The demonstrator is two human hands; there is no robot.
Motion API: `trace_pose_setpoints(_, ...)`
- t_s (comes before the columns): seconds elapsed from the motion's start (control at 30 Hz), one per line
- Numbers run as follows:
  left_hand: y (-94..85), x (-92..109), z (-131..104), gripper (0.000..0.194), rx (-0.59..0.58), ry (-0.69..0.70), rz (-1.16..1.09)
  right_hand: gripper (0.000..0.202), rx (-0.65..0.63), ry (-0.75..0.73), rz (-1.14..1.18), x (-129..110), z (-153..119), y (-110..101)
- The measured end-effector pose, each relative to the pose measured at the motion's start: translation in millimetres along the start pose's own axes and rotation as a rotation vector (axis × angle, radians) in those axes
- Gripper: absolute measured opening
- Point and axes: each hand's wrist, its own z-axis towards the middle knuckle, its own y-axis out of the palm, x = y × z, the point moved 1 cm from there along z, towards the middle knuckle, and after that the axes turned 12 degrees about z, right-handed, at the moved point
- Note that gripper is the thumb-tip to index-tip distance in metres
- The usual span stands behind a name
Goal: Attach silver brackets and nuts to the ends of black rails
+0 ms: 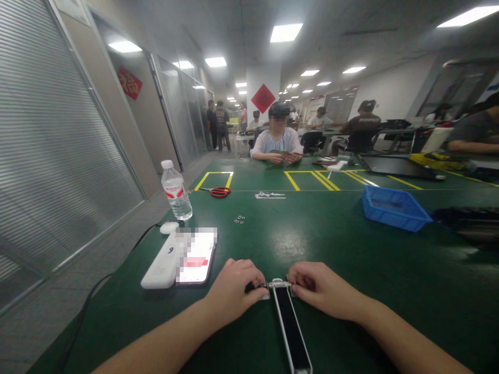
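Your left hand [236, 291] and right hand [325, 291] are both drawn in narrow, thumb against fingers, at the 2 ends of a short silver metal crosspiece [278, 283]. That crosspiece sits at the far end of a long, narrow black bar with silver metal edges [291, 327], which lies between your 2 forearms and runs back toward you, almost to the bottom of the view. Your left fingers close around the crosspiece's left end, where something small and dark shows; your right thumb and fingers pinch the right end (your curled fingers hide much of the exact contact). You cannot tell from here whether the bar rests fully on the green table [335, 244].

Just beyond your left hand, a lit phone [195, 265] lies against a white rectangular slab with a dark numeral-like mark [158, 267]. Behind them are a small white rounded case [169, 228] and an upright clear plastic bottle with a white cap [180, 197]. Farther out, you have a loose cluster of tiny metal rings [241, 222], red-handled scissors [220, 192] and some thin white pieces [268, 196]. A blue plastic tray [393, 220] stands well to your right. Across the table, 1 person in a pale top [263, 144] holds something dark in both hands.
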Motion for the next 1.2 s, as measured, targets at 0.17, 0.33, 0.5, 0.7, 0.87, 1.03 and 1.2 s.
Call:
trace_pose_setpoints(0.17, -0.6, 2.2, 0.7, 0.007, -0.027, -0.011, -0.025, 0.005, 0.005, 0.007, -0.015, -0.5, 0.2, 0.1)
trace_pose_setpoints(0.33, -1.4, 3.2, 0.1, 0.008, -0.02, -0.029, -0.053, 0.007, 0.009, 0.0, -0.022, -1.7, -1.0, 0.5)
trace_pose_setpoints(0.5, -4.4, 6.0, -2.2, 0.004, 0.008, -0.047, -0.106, 0.008, 0.01, -0.005, -0.02, -4.0, -0.6, 0.2)
trace_pose_setpoints(0.7, -3.6, 4.7, -1.3, 0.009, -0.009, -0.096, -0.122, 0.009, 0.008, 0.006, -0.003, -2.5, -0.1, 0.9)
trace_pose_setpoints(0.87, -0.8, 1.2, -1.8, 0.005, -0.002, -0.086, -0.089, 0.009, 0.019, -0.004, -0.009, -0.1, 0.7, 2.0)
trace_pose_setpoints(1.03, 0.5, 0.1, -4.3, 0.002, 0.035, -0.028, -0.02, 0.009, 0.015, 0.004, -0.007, -3.1, 1.0, 1.4)
trace_pose_setpoints(1.2, -0.7, 1.6, -4.4, 0.002, 0.055, -0.007, 0.0, 0.009, 0.016, 0.012, -0.006, -2.8, 1.5, 1.7)
